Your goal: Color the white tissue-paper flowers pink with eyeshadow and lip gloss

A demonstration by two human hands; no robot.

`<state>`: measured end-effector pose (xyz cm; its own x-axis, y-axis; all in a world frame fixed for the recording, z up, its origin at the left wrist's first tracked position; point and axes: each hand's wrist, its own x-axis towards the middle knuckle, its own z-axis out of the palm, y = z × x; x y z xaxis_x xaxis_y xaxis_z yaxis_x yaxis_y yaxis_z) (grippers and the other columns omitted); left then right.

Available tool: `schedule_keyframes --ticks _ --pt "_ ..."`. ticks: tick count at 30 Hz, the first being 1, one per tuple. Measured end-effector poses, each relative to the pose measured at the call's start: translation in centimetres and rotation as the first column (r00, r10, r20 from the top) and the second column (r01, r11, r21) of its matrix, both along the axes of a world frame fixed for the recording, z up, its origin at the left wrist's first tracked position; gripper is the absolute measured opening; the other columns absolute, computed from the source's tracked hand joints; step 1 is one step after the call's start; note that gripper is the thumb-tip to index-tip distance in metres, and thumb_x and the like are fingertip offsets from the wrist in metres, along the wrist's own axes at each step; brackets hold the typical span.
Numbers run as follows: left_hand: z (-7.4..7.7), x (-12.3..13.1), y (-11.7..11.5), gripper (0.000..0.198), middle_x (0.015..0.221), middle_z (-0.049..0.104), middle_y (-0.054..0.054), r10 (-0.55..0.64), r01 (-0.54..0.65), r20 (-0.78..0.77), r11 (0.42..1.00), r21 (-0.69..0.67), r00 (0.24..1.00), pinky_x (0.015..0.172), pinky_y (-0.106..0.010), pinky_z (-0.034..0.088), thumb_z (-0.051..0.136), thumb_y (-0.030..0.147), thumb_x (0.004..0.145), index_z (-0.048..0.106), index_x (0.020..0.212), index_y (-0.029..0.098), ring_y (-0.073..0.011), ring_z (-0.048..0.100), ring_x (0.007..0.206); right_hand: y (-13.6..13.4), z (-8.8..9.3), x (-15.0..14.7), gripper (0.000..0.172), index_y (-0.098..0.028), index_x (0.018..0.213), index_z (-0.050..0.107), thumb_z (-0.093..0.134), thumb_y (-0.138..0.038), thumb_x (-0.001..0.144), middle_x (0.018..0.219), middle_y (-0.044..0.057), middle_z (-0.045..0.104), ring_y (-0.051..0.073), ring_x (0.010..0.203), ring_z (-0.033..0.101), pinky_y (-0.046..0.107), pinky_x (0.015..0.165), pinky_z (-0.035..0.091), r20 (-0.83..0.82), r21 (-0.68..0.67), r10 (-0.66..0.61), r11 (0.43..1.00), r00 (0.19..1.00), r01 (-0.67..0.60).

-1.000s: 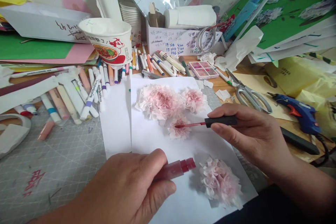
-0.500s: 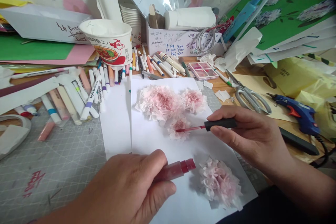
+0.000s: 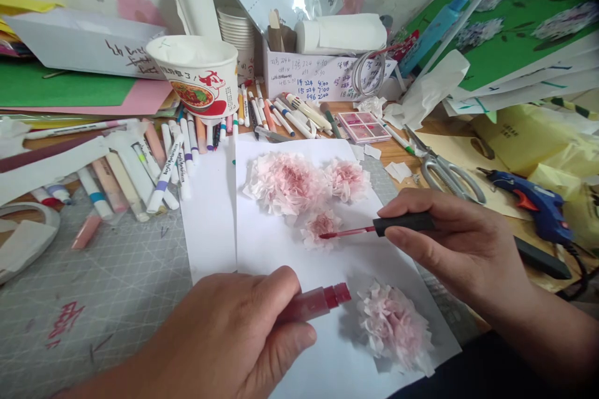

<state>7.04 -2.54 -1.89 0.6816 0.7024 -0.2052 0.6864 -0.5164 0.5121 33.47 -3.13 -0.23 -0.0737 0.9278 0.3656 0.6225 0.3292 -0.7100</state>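
At 6 o'clock, left hand (image 3: pixel 234 340) grips red tube (image 3: pixel 314 302); right hand (image 3: pixel 456 246) pinches applicator wand (image 3: pixel 381 228), tip touching small paper flower (image 3: pixel 321 228) at centre.

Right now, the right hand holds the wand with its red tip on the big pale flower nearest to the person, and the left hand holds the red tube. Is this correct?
Not quite. In the head view, the right hand holds the wand with its tip on the small pink flower in the middle of the paper, not the big pale flower. The left hand does hold the red tube.
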Motion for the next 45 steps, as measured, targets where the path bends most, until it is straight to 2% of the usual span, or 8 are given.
schedule_keyframes --ticks 3,11,21,29,39,45 --pt "-0.1 0.0 0.0 0.041 0.067 0.068 0.004 0.009 -0.009 0.019 1.0 -0.008 1.0 0.056 -0.028 0.039 0.035 0.056 0.099 0.057 0.083 0.025 -0.018 0.064 0.061 -0.1 0.2 -0.1 0.008 -0.024 0.086 0.068 0.074 -0.025 0.081 0.075 0.001 0.072 0.014 0.064 0.066 0.023 0.057 0.053 0.02 0.025 -0.018 1.0 1.0 0.017" --pt "-0.1 0.0 0.0 0.043 0.068 0.067 0.004 0.001 -0.001 0.011 1.0 -0.005 1.0 0.055 -0.029 0.039 0.035 0.057 0.099 0.056 0.082 0.024 -0.0188 0.064 0.06 -0.3 -0.2 -0.3 0.006 -0.023 0.09 0.067 0.07 -0.024 0.085 0.077 0.003 0.072 0.015 0.068 0.067 0.026 0.057 0.052 0.16 0.082 0.032 0.996 0.987 -0.046" --pt "-0.1 0.0 -0.1 0.042 0.07 0.068 0.004 -0.008 0.008 -0.009 1.0 -0.002 1.0 0.057 -0.029 0.042 0.032 0.056 0.1 0.057 0.086 0.025 -0.0195 0.065 0.062 -0.1 0.1 -0.4 0.006 -0.023 0.091 0.067 0.069 -0.024 0.085 0.079 0.002 0.072 0.013 0.069 0.066 0.023 0.061 0.052 0.159 0.067 0.05 0.996 0.986 -0.062" --pt "-0.1 0.0 -0.1 0.044 0.07 0.068 0.004 -0.012 0.012 -0.008 1.0 0.001 1.0 0.056 -0.03 0.041 0.032 0.057 0.1 0.056 0.085 0.025 -0.02 0.065 0.062 -0.2 0.2 -0.1 0.009 -0.023 0.091 0.066 0.071 -0.024 0.084 0.079 0.0 0.072 0.013 0.069 0.066 0.022 0.06 0.052 0.132 0.104 -0.004 0.994 0.991 -0.01" --pt "-0.3 -0.1 -0.1 0.041 0.068 0.067 0.004 -0.016 0.016 -0.008 1.0 -0.011 1.0 0.057 -0.029 0.038 0.033 0.056 0.1 0.055 0.084 0.025 -0.0192 0.063 0.061 -0.9 0.8 -0.5 0.008 -0.02 0.092 0.065 0.067 -0.018 0.085 0.076 0.002 0.071 0.012 0.067 0.064 0.022 0.056 0.05 0.268 0.157 0.015 0.986 0.963 -0.059" --pt "-0.4 -0.1 -0.2 0.043 0.069 0.067 0.004 -0.016 0.016 -0.002 0.999 0.037 1.0 0.056 -0.029 0.038 0.032 0.058 0.1 0.055 0.083 0.025 -0.019 0.064 0.062 -1.6 1.2 -1.0 0.008 -0.018 0.095 0.063 0.066 -0.019 0.088 0.072 0.005 0.07 0.013 0.06 0.063 0.025 0.05 0.049 0.36 0.237 0.026 0.964 0.933 -0.119"
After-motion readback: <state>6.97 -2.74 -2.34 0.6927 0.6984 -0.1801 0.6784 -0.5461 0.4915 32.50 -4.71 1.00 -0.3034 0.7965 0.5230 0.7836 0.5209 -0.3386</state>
